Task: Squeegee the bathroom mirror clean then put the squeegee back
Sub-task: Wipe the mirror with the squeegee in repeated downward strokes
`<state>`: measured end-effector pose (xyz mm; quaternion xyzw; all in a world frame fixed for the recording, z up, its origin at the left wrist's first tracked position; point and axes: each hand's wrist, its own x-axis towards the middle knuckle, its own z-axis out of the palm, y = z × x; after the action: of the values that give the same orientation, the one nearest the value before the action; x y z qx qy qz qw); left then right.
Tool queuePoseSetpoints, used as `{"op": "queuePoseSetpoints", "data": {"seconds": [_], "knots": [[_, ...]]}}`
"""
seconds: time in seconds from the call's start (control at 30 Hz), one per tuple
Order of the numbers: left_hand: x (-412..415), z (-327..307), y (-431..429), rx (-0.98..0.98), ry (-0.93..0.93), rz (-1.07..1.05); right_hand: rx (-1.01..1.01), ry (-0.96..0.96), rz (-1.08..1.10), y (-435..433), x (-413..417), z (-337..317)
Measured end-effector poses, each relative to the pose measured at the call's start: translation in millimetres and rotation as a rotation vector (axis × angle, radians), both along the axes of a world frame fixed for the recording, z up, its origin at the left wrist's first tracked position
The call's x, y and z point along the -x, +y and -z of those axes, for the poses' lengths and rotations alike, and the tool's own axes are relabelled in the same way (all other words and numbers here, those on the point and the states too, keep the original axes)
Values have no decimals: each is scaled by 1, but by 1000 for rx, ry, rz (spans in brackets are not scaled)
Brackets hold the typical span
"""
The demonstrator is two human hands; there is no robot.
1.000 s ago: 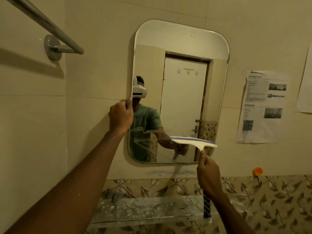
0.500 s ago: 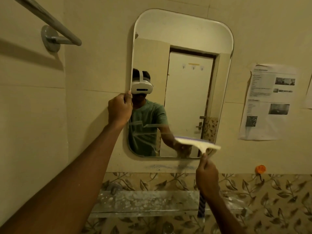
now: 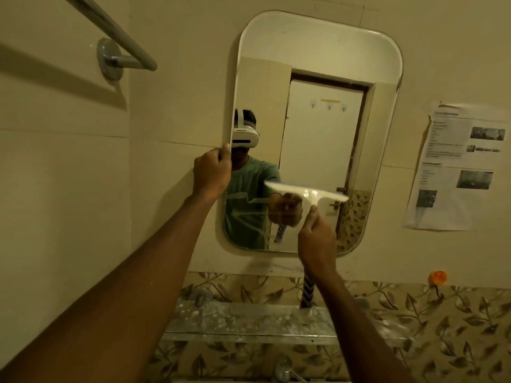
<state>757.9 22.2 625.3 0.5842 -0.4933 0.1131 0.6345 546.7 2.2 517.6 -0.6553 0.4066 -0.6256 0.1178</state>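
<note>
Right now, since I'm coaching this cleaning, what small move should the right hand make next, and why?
Probably slide the squeegee left onto the streaks at the lower left of the mirror. The right hand grips its handle, with the blade at the lower right of the glass, away from those streaks; the left hand grips the left edge.

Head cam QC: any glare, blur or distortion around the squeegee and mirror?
Head view: dim, warm yellow light throughout. Head view: the squeegee blade is washed out, with a glare spot and soft edges, probably motion blur. Head view: the mirror outline leans and bows, which is wide-angle distortion. Head view: the towel bar throws a hard shadow on the wall, and the notice text is unreadable.
</note>
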Motion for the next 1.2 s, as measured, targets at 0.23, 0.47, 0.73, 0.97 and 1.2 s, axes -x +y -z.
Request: {"op": "queuePoseSetpoints", "data": {"seconds": [0.23,0.47,0.73,0.97,1.2], "knots": [[-3,0,0,26,15,78,-137,7,58,30,-28,85],[-12,2,0,10,77,209,78,27,38,19,-37,-30],[-11,0,2,-7,51,203,-97,117,128,43,-57,71],[-11,-7,6,-56,-18,138,72,106,73,38,-63,-18],[-15,-8,1,-21,104,215,-51,253,66,49,-66,77]]}}
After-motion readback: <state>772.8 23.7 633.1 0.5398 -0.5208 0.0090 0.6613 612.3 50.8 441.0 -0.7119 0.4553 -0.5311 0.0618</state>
